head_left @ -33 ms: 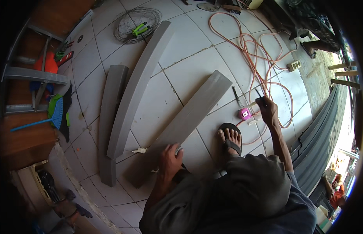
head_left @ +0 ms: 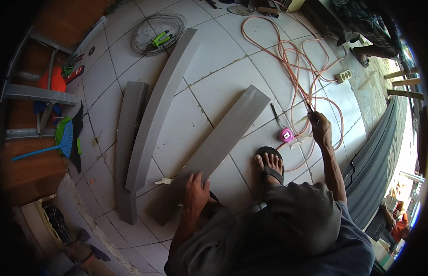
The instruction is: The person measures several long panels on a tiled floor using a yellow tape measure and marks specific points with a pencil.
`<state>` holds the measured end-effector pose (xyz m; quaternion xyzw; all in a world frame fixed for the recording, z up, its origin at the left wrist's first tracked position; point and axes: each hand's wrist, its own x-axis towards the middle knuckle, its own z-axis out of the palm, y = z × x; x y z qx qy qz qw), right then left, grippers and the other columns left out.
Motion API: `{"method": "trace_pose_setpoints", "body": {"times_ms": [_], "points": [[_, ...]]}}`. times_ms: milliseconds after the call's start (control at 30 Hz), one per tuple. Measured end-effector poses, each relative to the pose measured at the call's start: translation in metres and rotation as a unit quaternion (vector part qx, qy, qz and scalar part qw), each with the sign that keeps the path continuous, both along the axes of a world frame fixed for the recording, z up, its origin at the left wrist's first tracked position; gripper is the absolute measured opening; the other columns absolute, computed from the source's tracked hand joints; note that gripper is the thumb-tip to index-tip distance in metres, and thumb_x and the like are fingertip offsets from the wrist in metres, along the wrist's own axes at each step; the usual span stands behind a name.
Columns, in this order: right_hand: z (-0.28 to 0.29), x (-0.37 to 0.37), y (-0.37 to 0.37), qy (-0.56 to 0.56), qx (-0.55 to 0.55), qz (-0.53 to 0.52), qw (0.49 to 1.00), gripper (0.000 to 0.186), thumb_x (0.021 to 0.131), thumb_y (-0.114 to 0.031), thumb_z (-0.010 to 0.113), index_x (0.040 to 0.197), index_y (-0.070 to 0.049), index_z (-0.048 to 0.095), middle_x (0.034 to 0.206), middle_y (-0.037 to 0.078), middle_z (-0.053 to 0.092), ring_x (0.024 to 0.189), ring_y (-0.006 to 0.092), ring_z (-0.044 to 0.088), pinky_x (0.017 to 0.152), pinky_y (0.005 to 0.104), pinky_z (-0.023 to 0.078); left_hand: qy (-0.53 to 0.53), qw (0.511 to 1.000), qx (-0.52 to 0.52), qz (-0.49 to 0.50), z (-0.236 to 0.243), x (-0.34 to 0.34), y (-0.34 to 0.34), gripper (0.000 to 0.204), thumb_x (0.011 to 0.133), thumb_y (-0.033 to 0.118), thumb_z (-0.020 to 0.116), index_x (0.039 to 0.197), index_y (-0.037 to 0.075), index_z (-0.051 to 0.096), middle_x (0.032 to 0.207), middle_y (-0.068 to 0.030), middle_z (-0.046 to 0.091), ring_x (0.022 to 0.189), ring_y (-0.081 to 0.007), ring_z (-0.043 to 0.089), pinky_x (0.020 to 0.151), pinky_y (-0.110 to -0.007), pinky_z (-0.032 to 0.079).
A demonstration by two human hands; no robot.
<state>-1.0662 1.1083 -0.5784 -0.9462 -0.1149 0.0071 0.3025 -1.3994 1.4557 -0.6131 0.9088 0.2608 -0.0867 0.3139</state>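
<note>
A long grey board (head_left: pixel 230 124) lies diagonally before me on the tiles. My left hand (head_left: pixel 195 193) rests by its near end, fingers loosely bent and a little apart. My right hand (head_left: pixel 320 126) is closed around a small dark, thin object, too small to name, above the orange cables. Below and left of it are a pink tape measure (head_left: pixel 286 135) and a short dark strap (head_left: pixel 277 115). A small pale object (head_left: pixel 163 181) sits left of the board. Two more grey pieces (head_left: pixel 161 106) lie side by side further left. My sandalled foot (head_left: pixel 270 165) is right of the board.
Coiled wire with green-handled tool (head_left: pixel 159 39) lies at the back; orange cords (head_left: pixel 292 60) and a socket strip (head_left: pixel 342 76) right. A ladder (head_left: pixel 44 95) and blue rake (head_left: pixel 64 138) line the left; dark sheets (head_left: pixel 370 161) the right. Other people (head_left: pixel 398 225) show at the right rim.
My right hand has tilted slightly, moving a little right and down in the picture. My left hand's fingers have shifted slightly. The whole view has moved a little.
</note>
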Motion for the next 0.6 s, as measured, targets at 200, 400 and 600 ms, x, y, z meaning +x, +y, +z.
{"method": "trace_pose_setpoints", "body": {"times_ms": [200, 400, 600], "points": [[0.012, 0.020, -0.046, 0.075, -0.233, -0.162, 0.956, 0.028, 0.088, -0.037, 0.063, 0.107, -0.020, 0.074, 0.089, 0.013, 0.073, 0.082, 0.0344, 0.069, 0.070, 0.0439, 0.052, 0.194, 0.976, 0.094, -0.041, 0.018, 0.010, 0.024, 0.113, 0.069, 0.029, 0.086, 0.154, 0.008, 0.014, 0.146, -0.0280, 0.036, 0.130, -0.0418, 0.044, 0.105, -0.046, 0.042], [-0.030, -0.009, 0.001, 0.071, -0.164, -0.234, 0.956, 0.029, 0.095, -0.037, 0.055, 0.109, -0.018, 0.071, 0.088, 0.020, 0.070, 0.085, 0.0391, 0.068, 0.074, 0.0508, 0.050, 0.246, 0.944, 0.184, -0.118, 0.013, 0.031, 0.028, 0.130, 0.061, 0.033, 0.090, 0.154, 0.007, 0.003, 0.138, -0.0338, 0.040, 0.122, -0.0438, 0.050, 0.103, -0.044, 0.044], [-0.071, -0.044, 0.008, 0.036, -0.021, -0.078, 0.996, 0.029, 0.095, -0.025, 0.054, 0.121, -0.018, 0.064, 0.091, 0.019, 0.069, 0.082, 0.0422, 0.066, 0.071, 0.0490, 0.051, 0.319, 0.929, 0.112, -0.153, 0.026, 0.045, 0.037, 0.133, 0.058, 0.041, 0.089, 0.152, 0.000, 0.004, 0.135, -0.0293, 0.047, 0.119, -0.0431, 0.054, 0.101, -0.047, 0.045]]}}
